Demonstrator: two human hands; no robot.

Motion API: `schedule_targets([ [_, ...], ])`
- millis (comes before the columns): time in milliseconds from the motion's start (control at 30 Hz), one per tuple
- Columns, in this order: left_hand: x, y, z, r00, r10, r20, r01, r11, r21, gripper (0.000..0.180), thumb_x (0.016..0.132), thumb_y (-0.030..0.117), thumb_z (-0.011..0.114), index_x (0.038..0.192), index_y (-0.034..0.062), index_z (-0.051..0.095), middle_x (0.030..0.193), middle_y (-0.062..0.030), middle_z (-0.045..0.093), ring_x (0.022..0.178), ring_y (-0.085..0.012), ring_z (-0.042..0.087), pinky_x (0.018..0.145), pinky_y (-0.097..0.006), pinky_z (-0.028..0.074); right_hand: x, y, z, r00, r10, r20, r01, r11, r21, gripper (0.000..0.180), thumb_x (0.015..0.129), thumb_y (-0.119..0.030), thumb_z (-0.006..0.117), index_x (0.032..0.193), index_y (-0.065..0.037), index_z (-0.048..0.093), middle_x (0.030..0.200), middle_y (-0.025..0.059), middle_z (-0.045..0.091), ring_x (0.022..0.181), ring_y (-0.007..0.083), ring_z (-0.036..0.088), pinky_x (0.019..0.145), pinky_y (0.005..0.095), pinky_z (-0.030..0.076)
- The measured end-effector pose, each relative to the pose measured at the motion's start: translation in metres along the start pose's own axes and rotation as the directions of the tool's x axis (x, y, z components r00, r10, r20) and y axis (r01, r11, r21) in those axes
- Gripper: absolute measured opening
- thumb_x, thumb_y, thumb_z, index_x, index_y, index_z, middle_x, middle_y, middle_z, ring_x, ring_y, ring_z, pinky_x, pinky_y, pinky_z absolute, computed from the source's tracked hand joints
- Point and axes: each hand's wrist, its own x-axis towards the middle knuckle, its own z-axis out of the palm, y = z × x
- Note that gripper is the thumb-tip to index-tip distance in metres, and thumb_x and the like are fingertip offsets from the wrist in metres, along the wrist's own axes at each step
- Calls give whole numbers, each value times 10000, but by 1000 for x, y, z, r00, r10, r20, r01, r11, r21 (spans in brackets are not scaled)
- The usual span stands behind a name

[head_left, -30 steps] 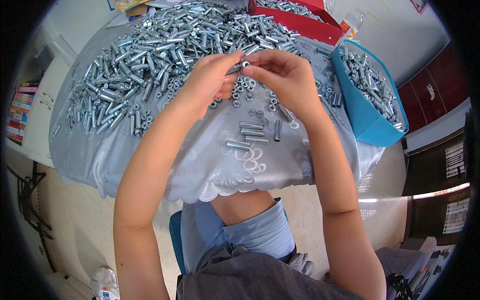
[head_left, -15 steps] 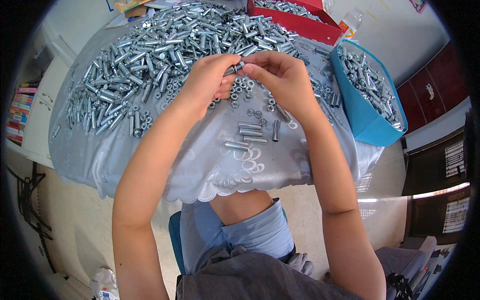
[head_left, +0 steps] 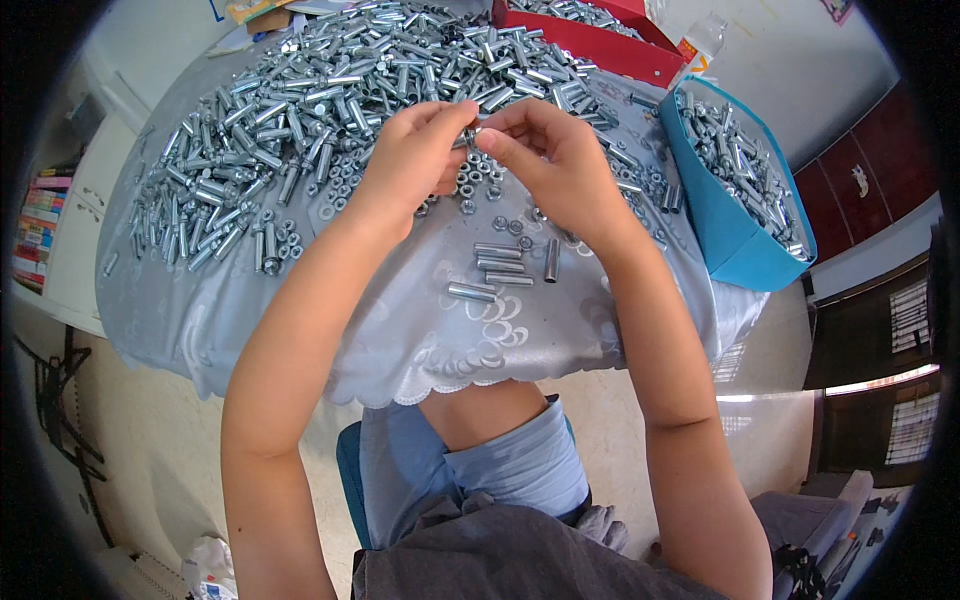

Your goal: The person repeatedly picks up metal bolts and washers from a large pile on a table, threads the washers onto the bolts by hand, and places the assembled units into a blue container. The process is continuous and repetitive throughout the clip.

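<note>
Above the near side of the pile, both hands meet at one silver sleeve anchor bolt [head_left: 470, 139]. My left hand [head_left: 405, 170] is closed round its body, most of which the fingers hide. With thumb and fingertips, my right hand [head_left: 555, 160] pinches the end that pokes out, where a nut or washer seems to sit; the detail is too small to tell. Loose hex nuts [head_left: 468, 190] lie just beneath the hands. Closer to me, several plain metal sleeves [head_left: 500, 266] rest on the grey patterned tablecloth [head_left: 400, 320].
A large heap of similar anchor bolts [head_left: 330, 100] covers the table's far half. At the right edge stands a blue bin [head_left: 735, 245] full of bolts. Behind it are a red box [head_left: 600, 50] holding more and a clear plastic bottle [head_left: 703, 42].
Both hands have shifted very slightly left with the bolt. The right thumb and fingers have changed position at its end; the sleeves and nuts on the cloth stay put.
</note>
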Motion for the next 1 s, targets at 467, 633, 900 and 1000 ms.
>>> schedule_targets([
  [467, -4, 6, 0, 998, 68, 0, -68, 997, 25, 162, 848, 235, 542, 840, 74, 551, 526, 75, 375, 402, -12, 286, 382, -194, 197, -2, -11, -7, 995, 74, 63, -69, 995, -78, 227, 811, -204, 615, 752, 12, 581, 632, 31, 525, 567, 74, 441, 523, 225, 369],
  [633, -3, 5, -2, 997, 81, 4, -81, 996, 47, 173, 829, 246, 558, 853, 76, 546, 518, 78, 351, 399, -17, 260, 382, -193, 183, -4, -18, -5, 974, 105, 201, -68, 981, -183, 211, 771, -145, 673, 885, -6, 562, 694, -27, 508, 604, 21, 413, 527, 187, 347],
  [900, -2, 4, -2, 996, 77, 33, -79, 994, 72, 179, 851, 228, 493, 889, 65, 555, 518, 84, 340, 406, -9, 250, 386, -192, 167, -3, -12, -6, 996, -76, 51, 77, 997, -15, 241, 720, -102, 678, 925, -24, 578, 777, 19, 561, 614, 83, 475, 548, 219, 408],
  [1000, -1, 3, -4, 997, 66, 49, -69, 995, 71, 183, 856, 212, 476, 911, 58, 559, 518, 87, 334, 405, -8, 250, 384, -191, 163, -3, -11, -6, 996, -66, 60, 67, 998, -19, 231, 725, -99, 676, 923, -22, 583, 760, 17, 559, 610, 81, 468, 545, 221, 407],
])
